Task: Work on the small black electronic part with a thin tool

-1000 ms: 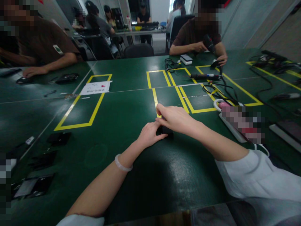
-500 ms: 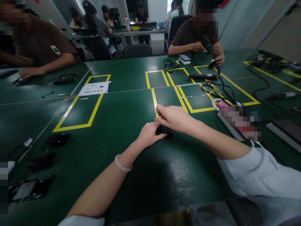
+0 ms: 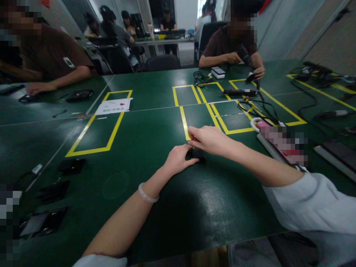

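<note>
On the green table point(image 3: 155, 133) a small black part point(image 3: 198, 154) lies in front of me; its exact kind does not show. My left hand point(image 3: 179, 159) grips its left side between thumb and fingers. Above it, my right hand point(image 3: 208, 139) is closed in a pinch, fingertips pressed together over the part's far edge. Something thin and dark seems to stick down from that pinch, too small to name. A pale bracelet point(image 3: 148, 193) circles my left wrist.
Several black parts point(image 3: 52, 191) lie at the left. A paper sheet point(image 3: 114, 106) rests across yellow tape. To the right are a pink-topped item point(image 3: 278, 142), black cables point(image 3: 261, 107) and a black pen-shaped tool point(image 3: 239, 92). Across the table a person point(image 3: 230, 52) holds a power tool.
My right hand has lifted slightly away from my left, so more of the black part shows. The whole view has shifted a little. My left hand keeps its grip.
</note>
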Motion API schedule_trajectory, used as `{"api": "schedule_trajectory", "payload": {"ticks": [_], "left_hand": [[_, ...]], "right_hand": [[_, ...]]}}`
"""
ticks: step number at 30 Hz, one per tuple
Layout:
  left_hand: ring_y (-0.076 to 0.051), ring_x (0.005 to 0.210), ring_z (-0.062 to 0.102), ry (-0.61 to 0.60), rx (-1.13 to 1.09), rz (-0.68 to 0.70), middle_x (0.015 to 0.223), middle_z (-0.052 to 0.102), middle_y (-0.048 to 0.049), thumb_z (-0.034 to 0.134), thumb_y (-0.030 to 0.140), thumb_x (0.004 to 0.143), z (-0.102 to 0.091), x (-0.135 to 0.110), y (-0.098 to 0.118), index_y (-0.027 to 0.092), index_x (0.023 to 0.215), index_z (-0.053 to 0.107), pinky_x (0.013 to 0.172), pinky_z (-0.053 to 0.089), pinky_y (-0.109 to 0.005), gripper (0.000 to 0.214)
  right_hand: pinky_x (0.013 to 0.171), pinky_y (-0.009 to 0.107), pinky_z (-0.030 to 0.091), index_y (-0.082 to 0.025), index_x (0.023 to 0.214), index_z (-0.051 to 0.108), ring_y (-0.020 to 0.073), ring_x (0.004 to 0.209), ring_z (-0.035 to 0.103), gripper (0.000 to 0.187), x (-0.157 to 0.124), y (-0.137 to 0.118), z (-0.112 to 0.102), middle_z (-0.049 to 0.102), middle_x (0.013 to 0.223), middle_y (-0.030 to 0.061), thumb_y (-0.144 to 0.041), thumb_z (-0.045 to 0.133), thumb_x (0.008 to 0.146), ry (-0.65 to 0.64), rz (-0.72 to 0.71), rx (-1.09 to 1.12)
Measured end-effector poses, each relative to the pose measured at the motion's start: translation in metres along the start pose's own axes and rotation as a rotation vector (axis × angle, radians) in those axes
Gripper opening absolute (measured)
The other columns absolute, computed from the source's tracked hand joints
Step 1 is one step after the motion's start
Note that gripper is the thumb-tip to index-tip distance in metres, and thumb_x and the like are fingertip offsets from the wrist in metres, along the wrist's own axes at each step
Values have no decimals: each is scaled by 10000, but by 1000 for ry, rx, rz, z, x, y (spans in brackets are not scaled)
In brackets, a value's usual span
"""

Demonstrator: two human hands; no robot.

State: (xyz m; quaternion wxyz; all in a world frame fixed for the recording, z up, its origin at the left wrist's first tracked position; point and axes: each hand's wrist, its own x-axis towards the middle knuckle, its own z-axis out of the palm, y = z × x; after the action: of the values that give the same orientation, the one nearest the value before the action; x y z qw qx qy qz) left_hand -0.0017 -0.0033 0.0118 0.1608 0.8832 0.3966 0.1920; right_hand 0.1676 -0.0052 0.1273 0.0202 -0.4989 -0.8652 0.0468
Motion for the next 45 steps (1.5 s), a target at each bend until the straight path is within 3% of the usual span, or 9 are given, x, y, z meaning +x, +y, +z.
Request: {"api": "schedule_trajectory", "payload": {"ticks": [8,15,22,28,39,45], "left_hand": [[-277,978,639,0,-9,15,1091,666,-87,641,472,838,0,1,-1,162,1134,559,838,490,-392,436],[-267,977,641,12,-18,1,1058,674,-74,650,466,833,3,0,-2,165,1102,570,841,486,-379,411],[-266,959,638,8,-5,14,1022,669,-72,639,480,836,4,0,-3,170,1078,577,837,485,-382,398],[-277,981,641,14,-7,-11,1064,675,-83,658,470,823,4,1,-3,166,1129,561,845,487,-393,441],[-277,997,636,0,-10,4,1100,664,-85,653,488,825,1,1,-4,170,1108,561,852,488,-397,436],[-285,1020,635,1,-18,-14,1097,672,-89,666,479,815,0,3,-1,168,1135,552,865,490,-402,461]], "right_hand": [[555,254,230,-222,961,523,146,720,548,119,1,3,1,652,857,31,-268,474,862,-11,-54,91],[552,260,231,-223,933,527,162,691,555,190,1,3,1,646,800,37,-383,426,912,-5,6,57],[555,264,249,-213,1078,490,187,746,587,230,0,-1,-4,674,895,56,-269,452,858,-55,16,57],[541,273,230,-212,1025,516,209,729,607,255,1,-4,-3,679,861,71,-422,422,914,-22,26,-30],[541,252,233,-223,969,521,150,725,558,120,2,1,1,653,856,30,-281,489,869,-3,-21,91],[541,257,232,-215,956,526,161,702,573,185,0,-2,3,665,835,39,-371,429,933,54,-10,62]]}}
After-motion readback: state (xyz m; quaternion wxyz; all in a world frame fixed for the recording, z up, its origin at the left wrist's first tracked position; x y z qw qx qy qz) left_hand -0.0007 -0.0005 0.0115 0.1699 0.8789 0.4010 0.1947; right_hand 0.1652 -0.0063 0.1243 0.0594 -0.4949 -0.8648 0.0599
